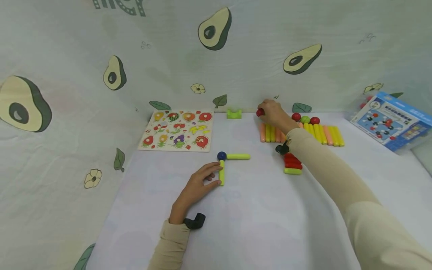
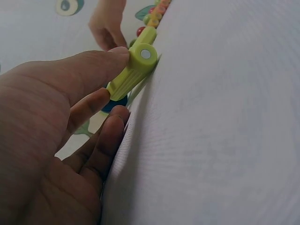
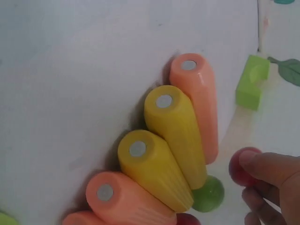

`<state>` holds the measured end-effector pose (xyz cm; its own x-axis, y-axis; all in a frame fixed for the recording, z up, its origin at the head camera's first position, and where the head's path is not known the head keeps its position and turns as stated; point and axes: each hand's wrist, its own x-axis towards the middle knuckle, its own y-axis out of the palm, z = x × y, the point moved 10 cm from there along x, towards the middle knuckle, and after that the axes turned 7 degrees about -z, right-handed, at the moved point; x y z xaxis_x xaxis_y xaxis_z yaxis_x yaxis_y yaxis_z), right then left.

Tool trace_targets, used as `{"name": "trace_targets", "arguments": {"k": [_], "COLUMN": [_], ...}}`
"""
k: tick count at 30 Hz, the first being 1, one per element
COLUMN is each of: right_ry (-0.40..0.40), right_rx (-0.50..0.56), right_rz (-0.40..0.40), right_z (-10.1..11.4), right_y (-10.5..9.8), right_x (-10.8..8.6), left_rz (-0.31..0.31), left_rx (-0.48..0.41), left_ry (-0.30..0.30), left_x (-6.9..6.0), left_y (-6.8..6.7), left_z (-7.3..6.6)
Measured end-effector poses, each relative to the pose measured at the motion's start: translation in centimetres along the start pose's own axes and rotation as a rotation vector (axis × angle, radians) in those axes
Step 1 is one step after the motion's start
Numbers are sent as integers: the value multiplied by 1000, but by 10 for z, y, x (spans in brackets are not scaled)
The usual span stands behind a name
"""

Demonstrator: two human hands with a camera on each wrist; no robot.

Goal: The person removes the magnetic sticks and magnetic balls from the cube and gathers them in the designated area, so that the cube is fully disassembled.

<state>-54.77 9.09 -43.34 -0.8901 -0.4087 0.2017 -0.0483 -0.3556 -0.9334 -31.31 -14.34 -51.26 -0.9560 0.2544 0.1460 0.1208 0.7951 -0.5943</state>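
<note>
My left hand (image 1: 197,183) holds a yellow-green magnetic rod (image 1: 222,176) with thumb and index finger, the other fingers loosely bent beside it. One end of this rod meets a dark blue ball (image 1: 221,156). A second yellow-green rod (image 1: 239,156) extends right from the ball. In the left wrist view, a pale metal disc shows on the held rod's (image 2: 133,70) near end. At the back of the table, my right hand (image 1: 274,114) pinches a red ball (image 3: 241,166) between thumb and fingers, beside a row of orange and yellow rods (image 3: 176,131). A green ball (image 3: 209,194) lies by the rods.
A fruit picture board (image 1: 175,131) lies back left, with a green notched block (image 1: 234,114) to its right. Red rods (image 1: 292,160) lie partly under the right forearm. More balls (image 1: 305,119) line the back, and a blue-and-white box (image 1: 391,120) stands far right.
</note>
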Motion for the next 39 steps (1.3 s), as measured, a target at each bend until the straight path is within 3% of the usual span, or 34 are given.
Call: {"name": "trace_targets", "arguments": {"k": [9,16,20,22,25,29,34,39], "right_ry": [37,52,-55,-135,-244,-336,-395,-418], "right_rx": [-5,-31,12,68,145,127,37,74], "right_rz": [25,9,-18,24,149,259,266,178], "right_z": [-10,-14,17,42,81,117,130,132], "right_y": [15,14,4,7,22,39,51,44], "right_x": [10,-1,-10,-21,-49,-89,-108,-116], "left_rz": [6,3,-3,-3,1,3,-6,5], "left_rx": [14,10,16,23,36,41,46,47], "left_ry": [-15,6,5,-3,-12,3,-2,-8], "left_x": [0,-2,-2,-2,0,2,0,-1], "left_y": [0,5,2,1,1,-1,-2,0], "left_z": [1,-2,-4,-2,0,-1,2,2]}}
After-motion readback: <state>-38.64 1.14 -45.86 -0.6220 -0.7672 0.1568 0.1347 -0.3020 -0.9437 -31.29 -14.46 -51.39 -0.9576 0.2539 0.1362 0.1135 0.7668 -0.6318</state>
